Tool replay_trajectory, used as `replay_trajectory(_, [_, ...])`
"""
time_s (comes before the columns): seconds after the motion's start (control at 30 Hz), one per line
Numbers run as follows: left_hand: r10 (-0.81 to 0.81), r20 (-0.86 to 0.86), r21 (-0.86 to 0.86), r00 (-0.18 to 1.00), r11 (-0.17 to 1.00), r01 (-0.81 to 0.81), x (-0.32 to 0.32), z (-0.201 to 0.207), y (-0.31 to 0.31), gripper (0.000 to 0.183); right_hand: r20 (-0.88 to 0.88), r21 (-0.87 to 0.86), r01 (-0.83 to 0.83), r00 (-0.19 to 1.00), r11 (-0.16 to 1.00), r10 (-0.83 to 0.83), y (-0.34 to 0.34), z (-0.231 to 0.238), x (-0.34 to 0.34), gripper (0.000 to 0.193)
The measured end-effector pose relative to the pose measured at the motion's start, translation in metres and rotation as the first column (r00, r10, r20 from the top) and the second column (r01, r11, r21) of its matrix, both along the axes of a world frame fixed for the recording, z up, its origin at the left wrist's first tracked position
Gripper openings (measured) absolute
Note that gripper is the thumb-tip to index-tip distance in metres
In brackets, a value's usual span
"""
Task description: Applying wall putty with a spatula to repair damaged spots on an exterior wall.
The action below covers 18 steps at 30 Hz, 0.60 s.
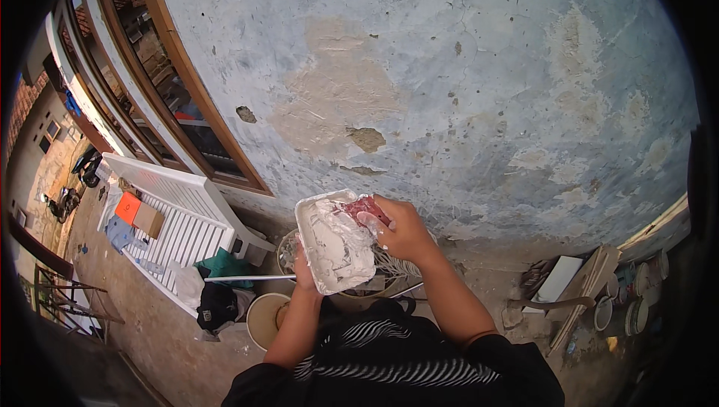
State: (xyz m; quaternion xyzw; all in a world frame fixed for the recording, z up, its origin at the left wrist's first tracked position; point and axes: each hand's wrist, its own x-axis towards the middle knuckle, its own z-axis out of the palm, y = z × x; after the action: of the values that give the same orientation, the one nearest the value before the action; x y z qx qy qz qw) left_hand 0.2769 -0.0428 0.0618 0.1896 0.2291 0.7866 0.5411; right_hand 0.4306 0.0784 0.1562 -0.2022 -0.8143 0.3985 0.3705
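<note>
My left hand (303, 268) grips the left side of a white rectangular tray (350, 284), its fingers mostly hidden under it. Thick white putty (335, 241) is spread inside the tray and smeared along its walls. Closed around a red, putty-smeared scraper (362, 207), my right hand (403, 229) is at the tray's upper right edge. White smears mark its fingers. The scraper's working edge is hidden by the putty. Beyond the tray stands a pale blue wall (464, 77) with a beige patch (341, 89) and a chipped hole (365, 139).
A brown-framed window (198, 85) is set left of the patch. On a white slatted bench (187, 235) lie an orange box (128, 207), a brown box (149, 221) and cloths. A bucket (264, 321) stands by my left forearm. Boards (588, 295) and several pots (636, 316) lie at right.
</note>
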Motion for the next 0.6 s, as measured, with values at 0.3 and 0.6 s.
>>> replay_trajectory(0.3, [-0.086, 0.019, 0.015, 0.996, 0.996, 0.086, 0.013, 0.004, 0.004, 0.063, 0.110, 0.177, -0.059, 0.993, 0.982, 0.039, -0.022, -0.003, -0.008, 0.018])
replay_trajectory(0.6, [-0.025, 0.065, 0.136, 0.998, 0.991, 0.015, 0.001, 0.005, -0.001, 0.064, 0.158, 0.015, -0.132, 0.979, 0.991, 0.128, -0.015, 0.023, 0.005, 0.018])
